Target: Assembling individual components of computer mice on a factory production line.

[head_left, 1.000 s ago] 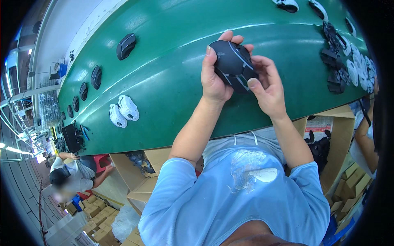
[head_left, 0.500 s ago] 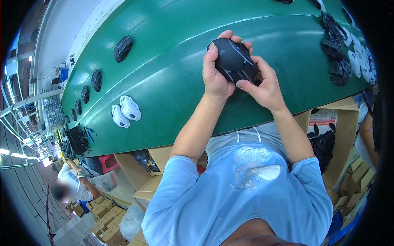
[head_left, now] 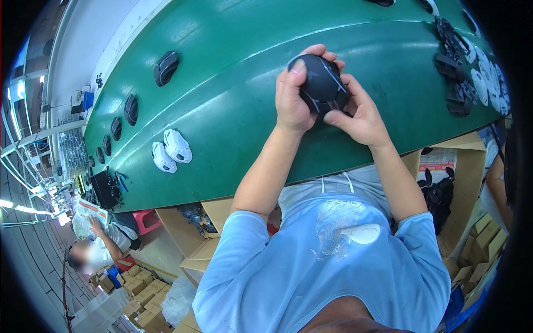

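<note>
Black computer mouse (head_left: 321,84) sits gripped above the green worktop (head_left: 233,94), left hand (head_left: 292,100) and right hand (head_left: 358,114) both wrapped around it with fingers curled tight. Two white mouse shells (head_left: 171,150) lie well apart.

The black mouse shell (head_left: 320,83) is partly hidden: the left hand (head_left: 292,100) covers its left side and the right hand (head_left: 358,114) covers its bottom, so its underside cannot be seen. The pile of black and white parts (head_left: 469,72) at the right is too jumbled to count. 2 dark pieces (head_left: 405,3) at the top are cut off by the edge. The row of dark shells (head_left: 111,133) gets too small far off. Another person (head_left: 94,252) at the lower left is blurred.
</note>
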Demonstrator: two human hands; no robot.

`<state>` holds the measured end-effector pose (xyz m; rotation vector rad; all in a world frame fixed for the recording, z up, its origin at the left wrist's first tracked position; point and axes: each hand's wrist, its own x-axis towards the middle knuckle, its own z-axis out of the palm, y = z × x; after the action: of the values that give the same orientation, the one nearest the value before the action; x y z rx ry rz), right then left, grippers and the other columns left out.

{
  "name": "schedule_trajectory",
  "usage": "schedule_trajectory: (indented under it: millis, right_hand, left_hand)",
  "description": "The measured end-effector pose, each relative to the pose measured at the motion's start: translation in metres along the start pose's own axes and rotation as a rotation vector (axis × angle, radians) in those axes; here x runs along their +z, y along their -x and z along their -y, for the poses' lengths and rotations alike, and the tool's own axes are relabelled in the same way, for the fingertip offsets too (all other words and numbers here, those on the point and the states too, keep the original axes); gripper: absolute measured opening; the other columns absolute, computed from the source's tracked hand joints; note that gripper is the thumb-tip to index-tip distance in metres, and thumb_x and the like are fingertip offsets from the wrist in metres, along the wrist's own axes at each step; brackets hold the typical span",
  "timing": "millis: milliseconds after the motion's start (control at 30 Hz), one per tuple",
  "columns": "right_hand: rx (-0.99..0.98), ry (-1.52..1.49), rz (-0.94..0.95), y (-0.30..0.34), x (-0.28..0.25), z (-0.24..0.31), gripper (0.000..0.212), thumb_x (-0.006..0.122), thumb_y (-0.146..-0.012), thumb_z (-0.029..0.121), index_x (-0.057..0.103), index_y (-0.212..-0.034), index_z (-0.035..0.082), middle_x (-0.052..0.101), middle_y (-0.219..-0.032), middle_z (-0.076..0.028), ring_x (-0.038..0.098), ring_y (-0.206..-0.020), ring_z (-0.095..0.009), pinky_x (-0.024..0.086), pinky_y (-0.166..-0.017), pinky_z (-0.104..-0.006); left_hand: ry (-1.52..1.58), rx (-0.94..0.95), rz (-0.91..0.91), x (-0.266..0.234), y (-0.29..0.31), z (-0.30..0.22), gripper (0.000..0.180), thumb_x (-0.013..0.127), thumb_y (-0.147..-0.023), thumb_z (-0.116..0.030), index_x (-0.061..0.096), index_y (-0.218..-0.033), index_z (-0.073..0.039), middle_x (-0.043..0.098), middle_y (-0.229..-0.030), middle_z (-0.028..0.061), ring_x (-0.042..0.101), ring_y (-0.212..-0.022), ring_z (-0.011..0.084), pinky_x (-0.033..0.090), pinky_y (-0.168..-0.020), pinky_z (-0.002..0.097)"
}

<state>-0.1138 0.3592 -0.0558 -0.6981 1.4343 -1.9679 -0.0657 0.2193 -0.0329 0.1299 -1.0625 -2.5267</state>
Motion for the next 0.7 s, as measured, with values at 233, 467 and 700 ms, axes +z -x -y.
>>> schedule_trajectory:
  millis: [233, 467, 700]
  right_hand:
    - [-0.104, 0.021, -0.092, -0.010, 0.009, 0.017, 0.044, 0.075, -0.085, 0.018, 0.056, -0.122, 0.003, 0.060, -0.106, -0.003, 0.056, -0.097, -0.011, 0.048, -0.086, -0.0263]
    - [-0.157, 0.033, -0.038, -0.019, 0.012, 0.013, 0.042, 0.074, -0.086, 0.021, 0.056, -0.120, 0.005, 0.061, -0.099, -0.003, 0.057, -0.093, -0.011, 0.049, -0.083, -0.0265]
    - [-0.131, -0.061, -0.192, -0.037, -0.016, 0.019, 0.067, 0.070, -0.097, 0.024, 0.036, -0.152, 0.008, 0.051, -0.136, -0.014, 0.052, -0.118, -0.018, 0.050, -0.097, -0.0318]
  left_hand:
    - [-0.821, 0.399, -0.049, -0.008, 0.011, -0.009, 0.029, 0.059, -0.089, -0.026, 0.059, -0.086, 0.004, 0.062, -0.075, 0.0124, 0.059, -0.066, 0.0199, 0.047, -0.059, 0.0324]
    - [-0.838, 0.386, -0.035, -0.011, 0.013, -0.008, 0.031, 0.058, -0.087, -0.027, 0.053, -0.074, 0.001, 0.050, -0.060, 0.0056, 0.048, -0.054, 0.0154, 0.039, -0.050, 0.0326]
    - [-0.068, 0.220, -0.414, -0.064, -0.064, -0.039, 0.039, 0.050, -0.103, -0.030, 0.058, -0.119, 0.004, 0.067, -0.113, 0.0154, 0.067, -0.102, 0.0320, 0.054, -0.092, 0.0436]
